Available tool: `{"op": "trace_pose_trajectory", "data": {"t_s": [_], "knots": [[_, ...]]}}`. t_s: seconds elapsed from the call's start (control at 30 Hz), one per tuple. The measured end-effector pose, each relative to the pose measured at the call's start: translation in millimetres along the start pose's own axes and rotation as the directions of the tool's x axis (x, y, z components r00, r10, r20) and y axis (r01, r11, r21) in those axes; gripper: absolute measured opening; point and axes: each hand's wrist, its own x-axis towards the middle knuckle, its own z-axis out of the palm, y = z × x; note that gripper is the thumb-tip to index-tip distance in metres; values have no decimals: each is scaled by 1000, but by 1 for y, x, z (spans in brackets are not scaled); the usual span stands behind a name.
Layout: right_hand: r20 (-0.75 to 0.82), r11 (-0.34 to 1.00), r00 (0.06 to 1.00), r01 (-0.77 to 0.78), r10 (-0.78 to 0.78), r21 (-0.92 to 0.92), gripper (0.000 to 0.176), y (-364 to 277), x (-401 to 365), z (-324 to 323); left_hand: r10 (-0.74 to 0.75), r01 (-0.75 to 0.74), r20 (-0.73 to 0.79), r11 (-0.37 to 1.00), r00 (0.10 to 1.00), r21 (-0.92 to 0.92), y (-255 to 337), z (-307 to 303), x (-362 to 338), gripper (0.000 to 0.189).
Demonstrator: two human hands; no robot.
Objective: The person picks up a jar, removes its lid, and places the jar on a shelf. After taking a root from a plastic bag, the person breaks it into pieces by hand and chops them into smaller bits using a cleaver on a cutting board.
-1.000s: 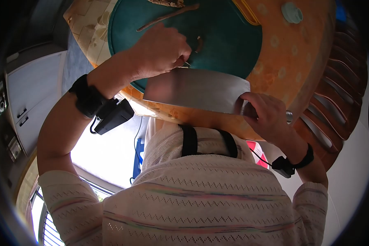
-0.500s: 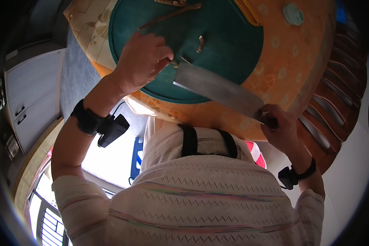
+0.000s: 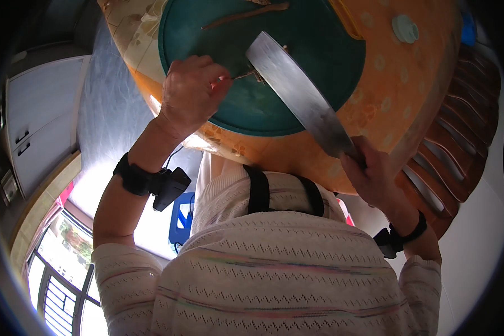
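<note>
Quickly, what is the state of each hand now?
Left hand: closed, pinching a thin brown stalk.
Right hand: closed on the broad steel cleaver.

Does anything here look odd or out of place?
Nothing spilled or broken. The cleaver in the right hand slants over the green board, its tip very near the left hand, which pinches a small scrap.

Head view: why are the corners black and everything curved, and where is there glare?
In the head view a fisheye lens bends the scene into a circle with black corners; the window is blown out; the cleaver in the right hand carries a pale sheen; the green board is evenly lit.
</note>
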Motion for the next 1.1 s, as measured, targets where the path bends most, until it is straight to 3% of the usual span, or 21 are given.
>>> {"op": "trace_pose_trajectory", "data": {"t_s": [0.1,0.17,0.27,0.57,1.1], "knots": [[17,1000,1000,0,0,17,19,-2,2,0,-27,27,10,999,1000,36,4,-1,-5,6],[11,1000,1000,12,-13,27,19,-3,3,2,117,-108,-41,977,992,186,7,-1,-8,11],[8,998,998,62,-62,6,18,-5,6,3,209,-175,-124,954,970,242,5,7,-14,16],[61,999,997,52,-52,-1,14,-13,18,-1,139,-92,-223,973,965,211,9,15,-18,18],[111,997,991,76,-73,-27,14,-18,27,-7,116,-69,-243,978,963,196,9,21,-19,18]]}}
